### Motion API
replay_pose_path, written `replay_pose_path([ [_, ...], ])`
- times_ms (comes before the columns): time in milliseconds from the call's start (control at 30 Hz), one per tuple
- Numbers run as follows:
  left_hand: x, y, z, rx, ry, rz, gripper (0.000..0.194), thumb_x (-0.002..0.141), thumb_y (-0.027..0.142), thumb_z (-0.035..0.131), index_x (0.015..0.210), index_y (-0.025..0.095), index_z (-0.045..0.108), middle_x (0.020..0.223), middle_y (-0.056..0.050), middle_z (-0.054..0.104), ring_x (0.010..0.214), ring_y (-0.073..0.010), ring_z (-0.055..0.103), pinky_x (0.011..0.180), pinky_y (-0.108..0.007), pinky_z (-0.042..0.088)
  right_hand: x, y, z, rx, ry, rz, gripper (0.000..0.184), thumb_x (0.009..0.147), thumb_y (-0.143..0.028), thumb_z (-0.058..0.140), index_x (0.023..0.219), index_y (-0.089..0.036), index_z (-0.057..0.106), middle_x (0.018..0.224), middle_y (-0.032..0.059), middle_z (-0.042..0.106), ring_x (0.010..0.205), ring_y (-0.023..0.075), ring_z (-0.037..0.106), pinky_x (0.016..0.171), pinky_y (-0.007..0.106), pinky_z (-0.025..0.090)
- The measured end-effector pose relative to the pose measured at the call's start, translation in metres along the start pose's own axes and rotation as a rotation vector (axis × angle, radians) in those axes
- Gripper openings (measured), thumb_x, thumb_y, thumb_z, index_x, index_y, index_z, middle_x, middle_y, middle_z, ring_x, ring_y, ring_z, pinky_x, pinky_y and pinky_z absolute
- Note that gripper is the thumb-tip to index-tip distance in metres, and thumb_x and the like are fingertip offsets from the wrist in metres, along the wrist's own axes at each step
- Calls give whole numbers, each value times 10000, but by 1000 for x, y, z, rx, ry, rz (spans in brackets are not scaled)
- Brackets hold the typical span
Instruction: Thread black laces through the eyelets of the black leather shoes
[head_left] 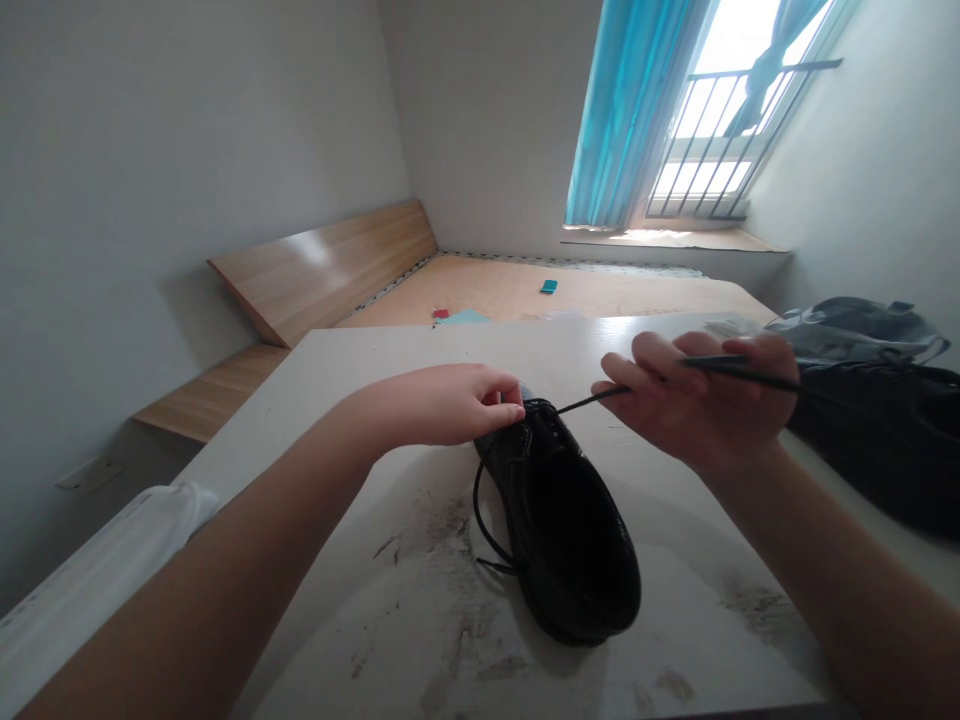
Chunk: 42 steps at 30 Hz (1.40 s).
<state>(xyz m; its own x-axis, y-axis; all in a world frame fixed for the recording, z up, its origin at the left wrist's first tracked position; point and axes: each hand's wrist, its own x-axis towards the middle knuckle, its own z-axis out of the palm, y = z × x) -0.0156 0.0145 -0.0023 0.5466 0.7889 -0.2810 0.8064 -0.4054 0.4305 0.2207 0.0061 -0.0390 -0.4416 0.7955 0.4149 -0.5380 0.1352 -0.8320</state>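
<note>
A black shoe stands upright on the white table, its heel end nearest me and its toe mostly hidden behind my left hand. My left hand is closed in a pinch at the left side of the lacing; exactly what lies between the fingertips is hard to make out. In my right hand is the black shoelace, gripped in closed fingers and drawn straight out to the right of the eyelets. The other lace end hangs loose in a curve on the shoe's left side.
Another dark shoe lies at the right, with a clear plastic bag behind it. White plastic hangs by the left edge. Dark scuffs mark the white table. Beyond stands a bed with a small teal item.
</note>
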Motion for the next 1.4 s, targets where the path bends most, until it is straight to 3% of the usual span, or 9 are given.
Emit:
replay_pose_path([
  [167,3,1,3,30,116,1,284,909,414,404,923,220,612,878,-17,679,754,-180,564,634,-268,350,0,1,1,-183,-292,111,493,906,-412,482,453,-218,477,493,15,438,541,156,446,565,329,366],
  [333,8,-2,6,100,119,5,333,883,454,431,809,209,644,781,-21,682,671,-179,556,581,-277,314,4,27,3,-829,181,188,276,843,-412,595,706,-188,677,710,34,603,703,163,516,635,314,403],
  [400,8,-2,5,89,110,0,346,874,471,442,775,205,641,729,-16,664,630,-170,541,564,-279,304,7,37,1,-951,223,183,274,821,-424,604,737,-175,681,695,28,607,701,161,518,632,312,404],
  [600,13,-1,8,-49,157,102,339,904,439,412,724,195,562,718,-8,590,668,-166,503,592,-287,320,6,48,-5,-1036,102,163,211,840,-375,586,848,-178,662,825,43,625,768,168,556,623,299,425],
  [833,16,-1,6,-686,228,181,404,905,464,468,608,190,448,629,17,427,645,-138,476,695,-296,423,5,51,-6,-950,23,184,229,877,-397,552,870,-188,647,937,54,559,868,172,522,736,313,437],
  [1000,0,10,-3,-608,559,291,303,893,406,530,697,192,615,582,23,420,541,-110,415,540,-258,360,4,54,-6,-738,101,247,295,858,-477,584,828,-184,587,864,20,530,808,152,500,739,305,428],
  [1100,-16,19,-7,-581,711,384,285,879,401,579,681,211,655,555,24,444,505,-95,388,482,-249,297,3,54,-3,-953,102,60,225,894,-397,551,812,-190,581,902,48,532,862,180,512,769,331,438],
  [1233,-45,29,-14,-658,501,564,380,886,379,542,560,224,660,500,12,479,469,-100,427,478,-255,350,2,50,2,-1172,55,-52,184,912,-309,531,773,-198,580,920,61,537,895,198,502,843,368,417],
  [1400,-67,42,-18,-513,-27,524,338,851,465,573,651,256,747,559,-23,604,531,-165,553,539,-301,450,4,45,2,-541,133,279,357,881,-456,583,658,-177,578,841,30,523,819,155,524,815,309,427],
])
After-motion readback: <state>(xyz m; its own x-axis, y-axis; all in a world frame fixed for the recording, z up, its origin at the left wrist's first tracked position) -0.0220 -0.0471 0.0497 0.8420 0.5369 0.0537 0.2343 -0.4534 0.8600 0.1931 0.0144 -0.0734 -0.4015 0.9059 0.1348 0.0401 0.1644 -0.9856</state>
